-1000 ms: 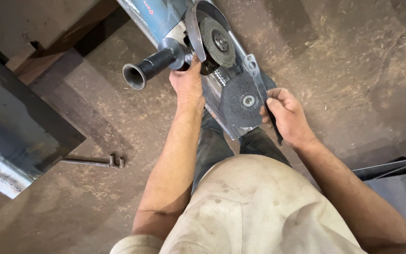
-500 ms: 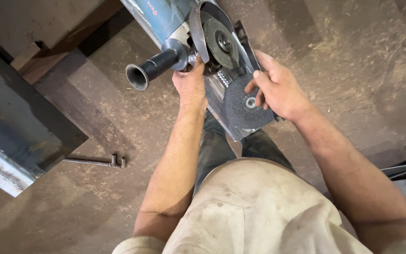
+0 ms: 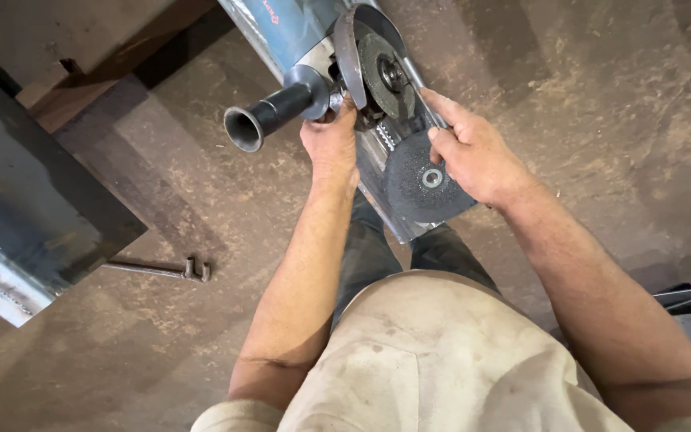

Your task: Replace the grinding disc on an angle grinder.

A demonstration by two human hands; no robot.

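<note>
1. Under me is a dusty, scuffed brown floor (image 3: 601, 120) that fills most of the frame, with darker stains in the upper left.
2. At the left edge lies a long dark steel beam (image 3: 25, 216) with a pale, rough edge, running from the upper left toward the lower left of the frame.
3. Just right of the beam's lower end, a thin metal rod-shaped tool with a small clamp end (image 3: 161, 270) lies flat on the floor, well apart from my hands.
4. At the top centre rests a large blue-grey angle grinder (image 3: 297, 28), its black side handle (image 3: 269, 116) pointing down and left, its metal guard (image 3: 349, 52) curving over a worn grey grinding disc (image 3: 385, 76) mounted on the spindle.
5. My left hand (image 3: 329, 144) is curled shut against the grinder's head just below the side handle's root; what exactly the fingers press there is hidden.
6. My right hand (image 3: 473, 156) sits just right of centre, fingers bent and closed round a slim metal wrench (image 3: 421, 88) that reaches up to the mounted disc's hub.
7. Beneath that hand, a loose dark round abrasive disc with a metal centre ring (image 3: 425, 184) lies flat on a grey metal plate (image 3: 397, 228), touching my palm's edge.
8. My pale, dirty shirt (image 3: 441, 360) fills the bottom centre.
</note>
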